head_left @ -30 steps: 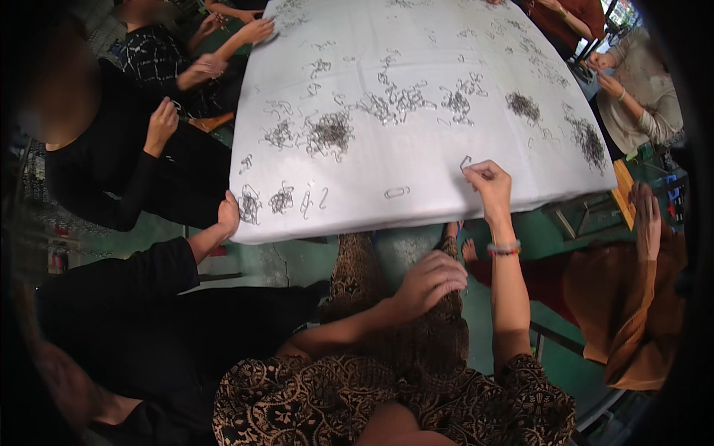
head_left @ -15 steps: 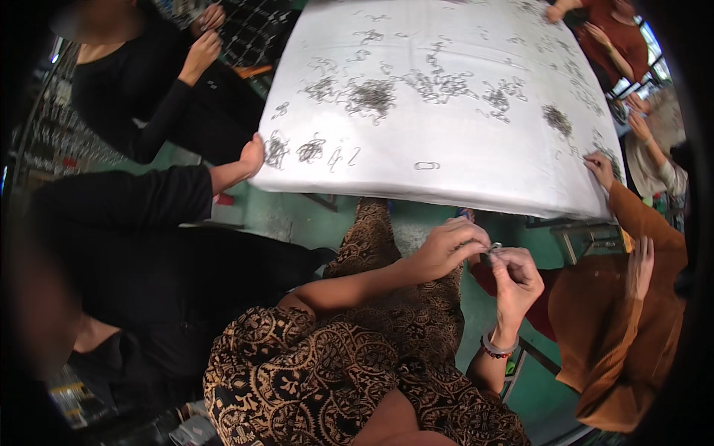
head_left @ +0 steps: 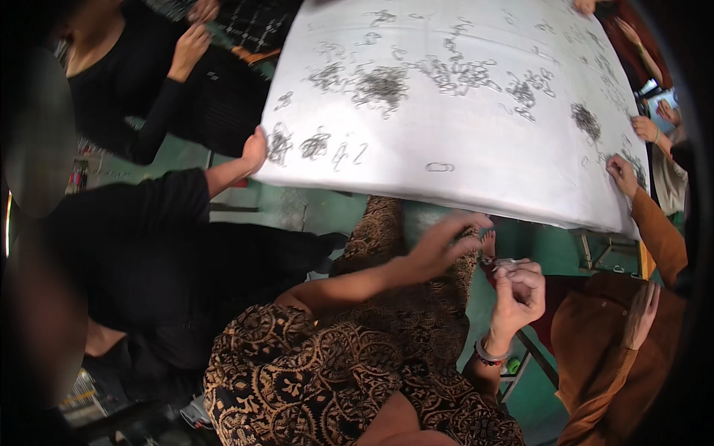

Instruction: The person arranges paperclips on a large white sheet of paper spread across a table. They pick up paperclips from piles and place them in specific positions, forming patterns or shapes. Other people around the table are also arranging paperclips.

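Observation:
Over my patterned brown lap, below the table's near edge, my right hand [head_left: 517,293] is closed around a small metal piece [head_left: 506,262] pinched at its fingertips. My left hand [head_left: 442,245] hovers just left of it with fingers spread, blurred and holding nothing. The white-covered table [head_left: 483,186] carries several heaps of small wire pieces [head_left: 379,83], and a single loose wire loop [head_left: 439,167] lies near the front edge.
A person in black at the left rests a hand [head_left: 255,149] on the table edge. A person in an orange-brown sleeve at the right has one hand [head_left: 623,172] on the table. More people sit at the far side. The floor is green.
My right hand has come off the table down to my lap with a small metal piece. My left hand has risen from my lap toward it and opened.

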Demonstrator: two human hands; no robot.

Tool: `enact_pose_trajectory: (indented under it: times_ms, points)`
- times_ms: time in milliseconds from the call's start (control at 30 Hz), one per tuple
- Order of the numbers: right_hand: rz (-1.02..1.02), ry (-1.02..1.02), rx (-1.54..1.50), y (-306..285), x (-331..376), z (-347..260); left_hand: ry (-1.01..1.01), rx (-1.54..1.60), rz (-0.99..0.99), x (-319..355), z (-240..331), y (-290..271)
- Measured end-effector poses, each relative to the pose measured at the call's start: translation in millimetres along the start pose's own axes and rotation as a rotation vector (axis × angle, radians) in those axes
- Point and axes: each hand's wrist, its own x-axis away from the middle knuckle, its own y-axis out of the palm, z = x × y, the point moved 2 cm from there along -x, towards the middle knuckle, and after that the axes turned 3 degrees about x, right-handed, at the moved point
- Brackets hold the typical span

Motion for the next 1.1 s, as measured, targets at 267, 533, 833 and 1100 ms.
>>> enact_pose_trajectory:
  times_ms: [267, 533, 833, 1100]
  points:
    - [-0.108, -0.019, 0.088, -6, -23, 11, 0.123, -0.576, -0.054, -193, -88, -44]
    - [-0.060, 0.060, 0.130, -9, -19, 14, 0.147, -1.002, -0.235, -265, -155, 1]
    - [0.019, 0.069, -0.041, -3, 0, 10, -0.134, -0.360, 0.156, -159, -107, -14]
    - [0.137, 0.278, -0.013, 4, 14, 5, -0.236, 0.363, -0.007, -54, -9, -31]
